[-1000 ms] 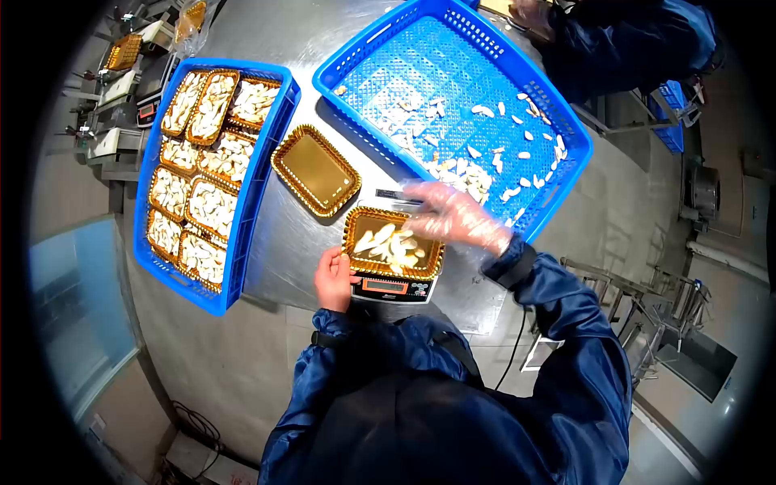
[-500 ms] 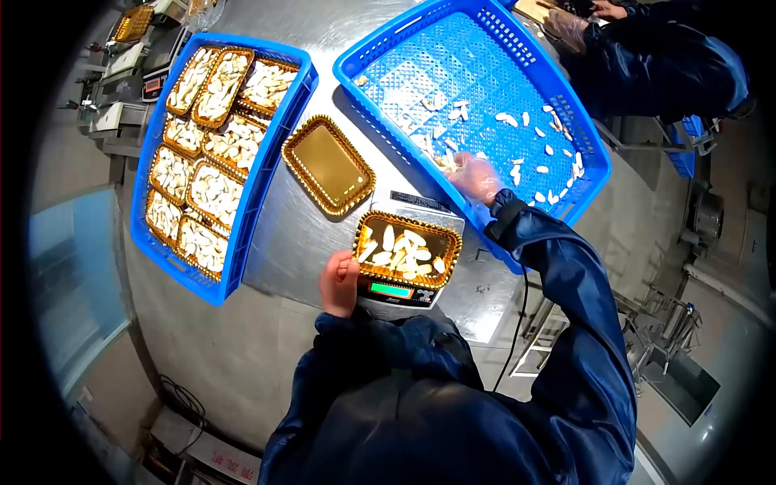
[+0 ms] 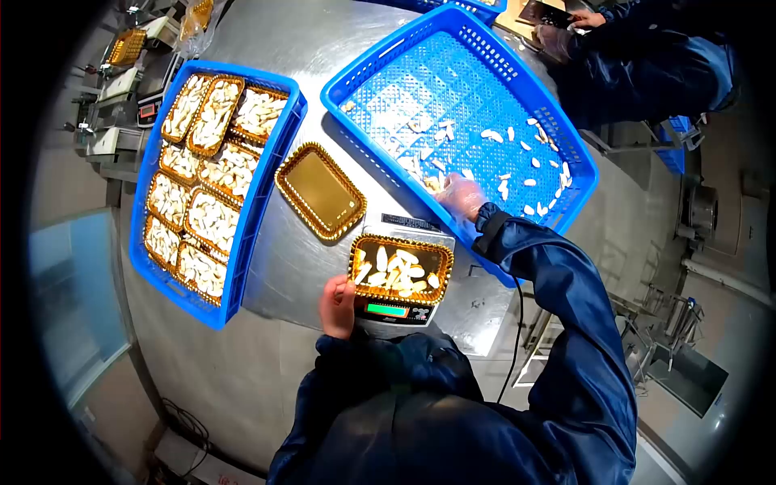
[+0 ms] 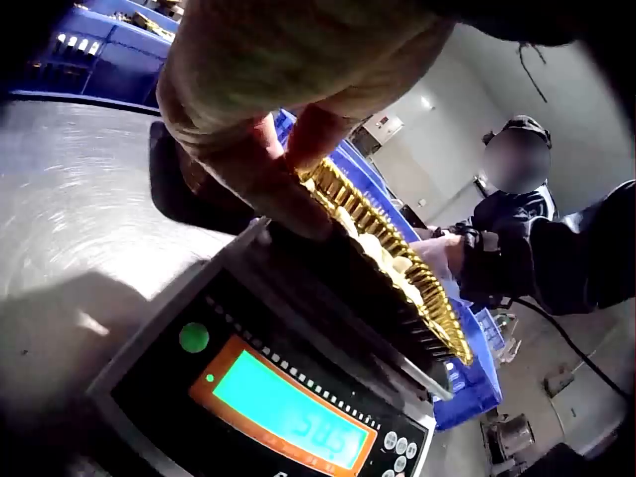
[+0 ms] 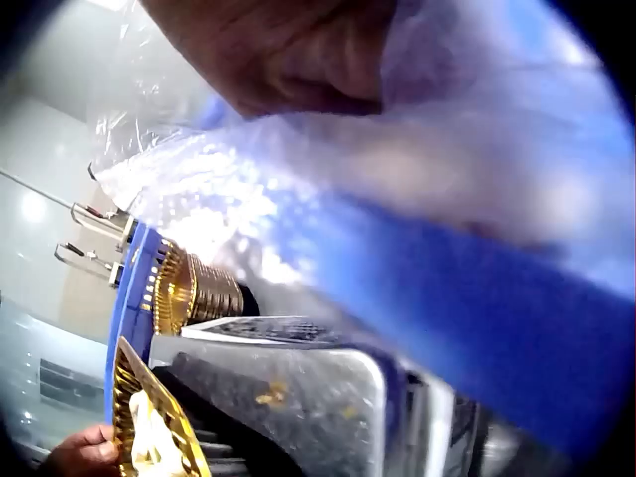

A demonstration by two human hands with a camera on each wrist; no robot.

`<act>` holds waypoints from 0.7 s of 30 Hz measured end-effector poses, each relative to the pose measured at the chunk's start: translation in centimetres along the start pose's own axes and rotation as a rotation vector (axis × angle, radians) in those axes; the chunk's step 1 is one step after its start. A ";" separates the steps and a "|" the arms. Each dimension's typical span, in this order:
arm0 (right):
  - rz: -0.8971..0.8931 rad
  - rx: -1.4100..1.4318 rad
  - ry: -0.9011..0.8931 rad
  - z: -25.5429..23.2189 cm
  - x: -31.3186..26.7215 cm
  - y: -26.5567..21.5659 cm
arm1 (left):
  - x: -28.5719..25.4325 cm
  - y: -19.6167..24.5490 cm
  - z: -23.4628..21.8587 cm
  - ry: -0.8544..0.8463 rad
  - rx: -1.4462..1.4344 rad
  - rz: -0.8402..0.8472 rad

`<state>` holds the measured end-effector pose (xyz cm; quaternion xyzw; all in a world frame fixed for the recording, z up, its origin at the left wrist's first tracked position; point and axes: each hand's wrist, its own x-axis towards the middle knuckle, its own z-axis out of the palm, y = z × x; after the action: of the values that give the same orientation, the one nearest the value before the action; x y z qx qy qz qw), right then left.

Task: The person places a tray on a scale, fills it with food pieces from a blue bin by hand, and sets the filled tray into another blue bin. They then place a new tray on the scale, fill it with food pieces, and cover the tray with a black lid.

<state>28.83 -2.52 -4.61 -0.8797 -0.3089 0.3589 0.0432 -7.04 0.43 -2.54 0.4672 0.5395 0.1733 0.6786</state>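
Observation:
A golden tray [image 3: 402, 270] with white slices lies on a scale [image 3: 388, 312] whose display glows green. My bare left hand [image 3: 337, 306] is at the tray's left corner; in the left wrist view its thumb and finger [image 4: 298, 149] pinch the rim. In a clear plastic glove, my right hand [image 3: 462, 198] reaches over the near wall of the large blue basket [image 3: 477, 89], fingers down at a pile of slices [image 3: 434, 183]. The right wrist view is blurred by the glove, so whether slices are gripped is hidden.
An empty golden tray [image 3: 321, 192] lies left of the scale. Farther left, a blue crate [image 3: 228, 275] holds several filled trays. Another person's gloved hand [image 3: 554, 42] and a dark blade [image 3: 544, 14] are at the top right. A black cable [image 3: 517, 339] hangs by my right sleeve.
My right hand has moved from above the tray on the scale into the blue basket. The scale's display has turned from orange to green. My left hand has stayed at the tray's corner.

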 end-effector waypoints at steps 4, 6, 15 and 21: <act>-0.049 0.061 -0.035 -1.4 -1.0 0.0 | 0.1 0.3 -0.4 -0.067 0.029 -0.027; -0.170 0.053 0.081 -0.3 -1.3 0.5 | 0.2 -0.5 -0.3 -0.053 -0.061 -0.067; -0.576 0.128 0.172 0.9 0.0 3.3 | 0.0 -0.3 -0.6 -0.045 -0.032 -0.073; -0.737 -0.154 -0.141 -3.3 0.1 -0.3 | -0.1 -1.6 -1.3 -0.065 -0.001 0.005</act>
<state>30.92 -1.75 -2.16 -0.6836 -0.6327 0.3546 0.0819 -8.63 0.12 -3.74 0.4736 0.5160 0.1597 0.6957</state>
